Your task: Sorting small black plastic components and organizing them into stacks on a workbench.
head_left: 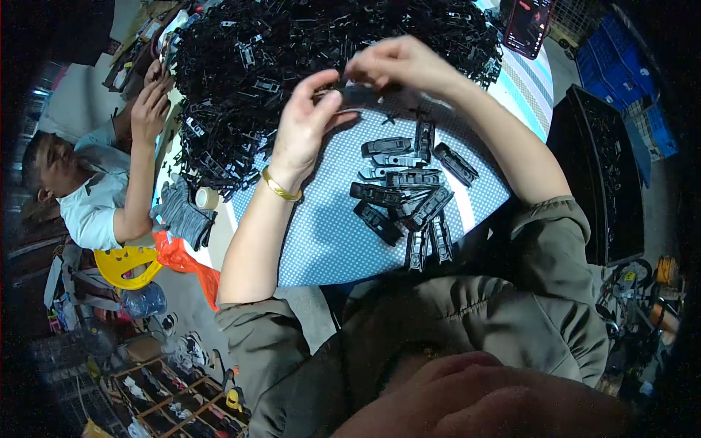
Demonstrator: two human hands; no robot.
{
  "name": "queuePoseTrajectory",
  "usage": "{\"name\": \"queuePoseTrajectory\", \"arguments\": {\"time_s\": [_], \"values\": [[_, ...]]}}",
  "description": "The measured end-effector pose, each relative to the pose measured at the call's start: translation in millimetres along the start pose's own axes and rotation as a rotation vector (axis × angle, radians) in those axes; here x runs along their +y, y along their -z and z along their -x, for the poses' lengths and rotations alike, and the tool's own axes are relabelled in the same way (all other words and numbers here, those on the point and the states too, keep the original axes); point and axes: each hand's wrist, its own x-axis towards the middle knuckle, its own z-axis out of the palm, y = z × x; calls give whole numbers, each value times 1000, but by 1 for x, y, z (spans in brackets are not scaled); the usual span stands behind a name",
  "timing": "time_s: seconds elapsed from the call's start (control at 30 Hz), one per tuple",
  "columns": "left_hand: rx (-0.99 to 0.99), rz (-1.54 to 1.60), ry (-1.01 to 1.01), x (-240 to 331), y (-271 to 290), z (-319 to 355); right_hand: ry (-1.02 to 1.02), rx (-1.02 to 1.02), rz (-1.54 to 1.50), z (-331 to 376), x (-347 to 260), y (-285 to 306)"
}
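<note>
My left hand (pixel 305 124), with a gold bangle at its wrist, is raised at the near edge of the pile. Its thumb and fingers close around a dark plastic part (pixel 359 94), whose outline blends into the pile. Just to the right, my right hand (pixel 404 66) has its fingers curled together at that part's far side; whatever they pinch is hidden. Below my hands, several long black slotted plastic pieces (pixel 412 178) lie in a loose heap on the dotted cloth (pixel 321 241). A tiny black cross-shaped part (pixel 390 118) sits just above them.
A large pile of small black parts (pixel 241 87) covers the table's far side. At left, a co-worker's hands (pixel 151 102) reach the pile's edge, near grey gloves (pixel 182 212) and a tape roll (pixel 207 198). A phone (pixel 527 28) stands far right, above a black bin (pixel 610 182).
</note>
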Motion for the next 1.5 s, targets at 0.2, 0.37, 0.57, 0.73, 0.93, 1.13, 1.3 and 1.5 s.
{"name": "queuePoseTrajectory", "arguments": {"time_s": [0.2, 0.37, 0.57, 0.73, 0.93, 1.13, 1.3, 1.5], "values": [[-334, -529, 92, -11, -15, 4, 253, 390, 524, -2, 18, 30], [-492, -465, 123, -4, -15, 10, 426, 85, 785, 2, 14, 7], [-11, -596, 56, -18, -6, -4, 556, 102, 1101, 0, 26, -20], [244, -1090, -495, -20, 11, -23, 596, 138, 1096, -7, 27, -26], [205, -1564, -414, -17, -1, -49, 656, 427, 937, -7, 30, -5], [196, -1844, -188, -19, -9, -66, 432, 596, 664, -12, 30, 10], [143, -1720, -240, -14, 4, -58, 373, 598, 311, -12, 29, 19], [193, -1456, -325, -16, 14, -36, 446, 425, 340, -16, 48, 15]]}}
